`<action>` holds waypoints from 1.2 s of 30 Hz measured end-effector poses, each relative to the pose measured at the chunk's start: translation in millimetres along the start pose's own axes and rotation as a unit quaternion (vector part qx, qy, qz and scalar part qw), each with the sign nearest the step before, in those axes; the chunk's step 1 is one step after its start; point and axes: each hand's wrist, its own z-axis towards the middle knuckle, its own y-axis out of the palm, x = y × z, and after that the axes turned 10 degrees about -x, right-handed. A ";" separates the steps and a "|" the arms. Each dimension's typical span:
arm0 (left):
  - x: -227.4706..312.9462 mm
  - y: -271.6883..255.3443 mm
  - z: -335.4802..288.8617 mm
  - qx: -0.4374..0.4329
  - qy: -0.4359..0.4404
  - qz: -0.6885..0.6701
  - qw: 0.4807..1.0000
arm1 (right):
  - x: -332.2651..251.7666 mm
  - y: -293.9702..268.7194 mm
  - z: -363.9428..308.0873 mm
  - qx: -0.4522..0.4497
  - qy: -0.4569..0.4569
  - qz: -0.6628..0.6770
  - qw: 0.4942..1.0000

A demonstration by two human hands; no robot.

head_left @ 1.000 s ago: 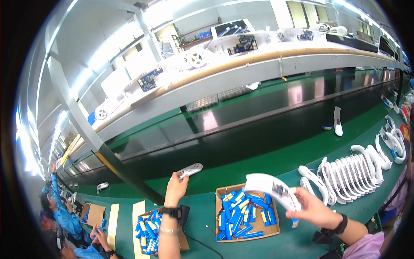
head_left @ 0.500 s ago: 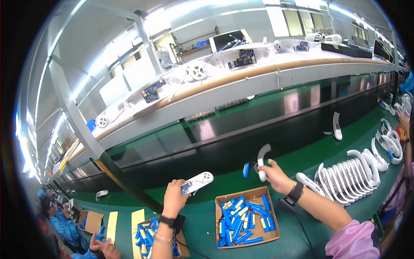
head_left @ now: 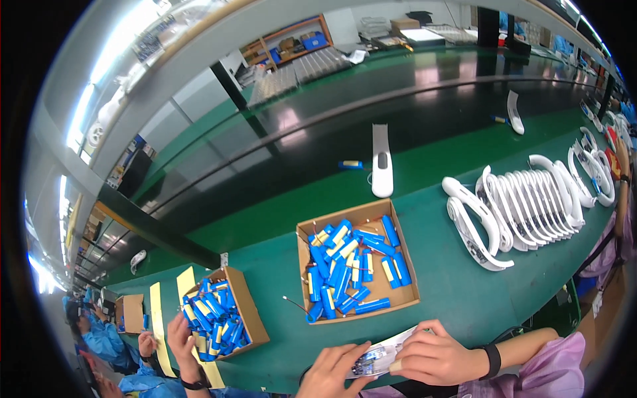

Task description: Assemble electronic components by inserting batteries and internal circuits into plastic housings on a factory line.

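Close to me at the table's front edge is a white plastic housing point(head_left: 391, 343) with a small circuit board and wires inside. My left hand point(head_left: 335, 369) grips its left end, thumb and fingers on the edges. My right hand point(head_left: 432, 357) holds the other end, fingertips bent over the inside. What lies under those fingertips is hidden. Just beyond my hands stands an open cardboard box point(head_left: 413, 292) of blue battery packs. Farther off, a long white curved handle piece point(head_left: 382, 174) lies on the green belt edge, beside a blue battery pack point(head_left: 350, 164).
At right, several white curved housings point(head_left: 531, 205) stand in a row. On the left, a second cardboard box point(head_left: 247, 298) of batteries has a co-worker's hand point(head_left: 182, 339) at it. Yellow strips point(head_left: 159, 331) lie near it. A dark post point(head_left: 166, 229) slants across the left.
The view has tipped downward. My right hand has let go of the curved white piece, which lies on the belt with its battery. Both hands now hold the housing, drawn close to me.
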 end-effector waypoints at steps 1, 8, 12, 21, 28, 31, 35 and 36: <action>-5.1 13.6 0.5 0.003 -0.001 -0.011 1.000 | 0.2 3.2 -4.7 -0.003 0.008 0.005 1.000; -12.1 85.5 -2.1 0.090 -0.086 -0.272 0.954 | 1.8 22.8 -30.8 -0.017 0.201 0.144 0.969; -18.0 100.3 0.4 0.108 -0.049 -0.197 0.973 | 0.1 27.6 -32.3 0.001 0.201 0.124 0.972; -22.5 110.3 -0.3 0.115 -0.082 -0.207 0.968 | 0.2 30.9 -41.5 0.052 0.117 -0.043 0.991; -12.8 94.1 2.9 0.036 -0.083 -0.065 0.994 | -6.3 15.8 -38.9 0.065 0.286 0.131 0.947; -13.0 92.6 2.6 0.029 -0.060 -0.038 0.997 | -5.4 19.5 -38.4 0.069 0.297 0.139 0.942; -13.4 92.9 -1.0 0.020 -0.052 -0.028 0.998 | -6.9 18.7 -37.5 0.066 0.305 0.141 0.939; -13.4 93.2 -1.5 0.022 -0.050 -0.027 0.998 | -7.3 17.6 -36.8 0.053 0.302 0.135 0.942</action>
